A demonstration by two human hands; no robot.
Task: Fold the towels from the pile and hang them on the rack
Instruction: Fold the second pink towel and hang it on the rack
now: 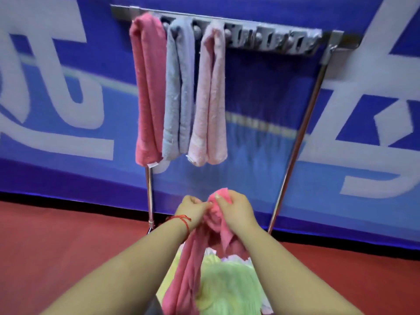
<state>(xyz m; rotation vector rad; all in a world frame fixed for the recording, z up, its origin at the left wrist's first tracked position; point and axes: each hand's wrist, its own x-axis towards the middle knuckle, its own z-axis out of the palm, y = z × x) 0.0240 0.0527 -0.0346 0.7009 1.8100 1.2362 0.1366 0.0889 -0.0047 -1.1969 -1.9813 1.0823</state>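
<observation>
Both hands clamp a bunched pink towel: left grip and right grip pinch its top, below the rack. Its tail hides part of the pile, cut off below. 3 towels hang folded. White banner lettering is blurred, unreadable.

A sports hall: red court floor edged by a blue lettered barrier banner.
</observation>
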